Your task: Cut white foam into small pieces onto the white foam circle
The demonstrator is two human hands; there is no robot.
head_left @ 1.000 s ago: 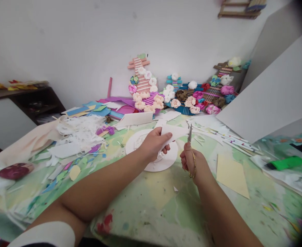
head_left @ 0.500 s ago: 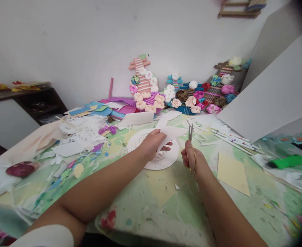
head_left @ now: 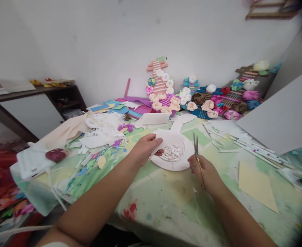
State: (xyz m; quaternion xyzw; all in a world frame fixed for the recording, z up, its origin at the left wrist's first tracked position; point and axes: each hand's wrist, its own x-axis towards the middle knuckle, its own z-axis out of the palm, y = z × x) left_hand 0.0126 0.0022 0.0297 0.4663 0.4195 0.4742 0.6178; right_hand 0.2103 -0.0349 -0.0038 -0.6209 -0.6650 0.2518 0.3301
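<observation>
Around the middle of the frame, what's the left hand (head_left: 147,147) got?

– White paper (head_left: 163,136), pinched between thumb and fingers. It's held over the upper left part of a round white board (head_left: 189,156) that has a bunch of little white bits (head_left: 173,151) on it.

– And the right hand (head_left: 204,173)?

– A bit right of center and lower down. Fingers are curled round the gold handles of some scissors (head_left: 196,145), blades up and slightly parted. They're clear of the paper, btw.

– lol, what about the rest of that table?

– Pretty busy. Pale yellow card (head_left: 256,187) at lower right, messy heap of white string (head_left: 104,125) left of center, colored scraps (head_left: 93,161) just below that. Paper flowers (head_left: 207,105) run along the back, upper middle to upper right.
</observation>
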